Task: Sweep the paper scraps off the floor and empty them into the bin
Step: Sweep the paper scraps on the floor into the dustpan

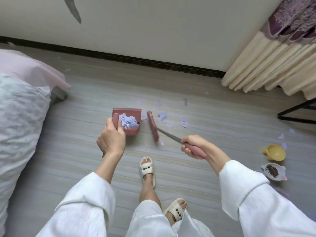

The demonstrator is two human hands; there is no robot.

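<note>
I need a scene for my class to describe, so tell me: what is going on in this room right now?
A person is sweeping paper scraps off the floor. The left hand grips the handle of a dustpan, which already holds a pile of scraps. The right hand grips a broom, whose head sits just right of the pan. More scraps lie scattered to the right. No bin is in view.

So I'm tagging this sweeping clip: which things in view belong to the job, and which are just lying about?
Job:
dustpan, held by left hand
broom, held by right hand
paper scraps on the floor

Lying about:
yellow cup
small dish of dark bits
curtain
bedding
</note>
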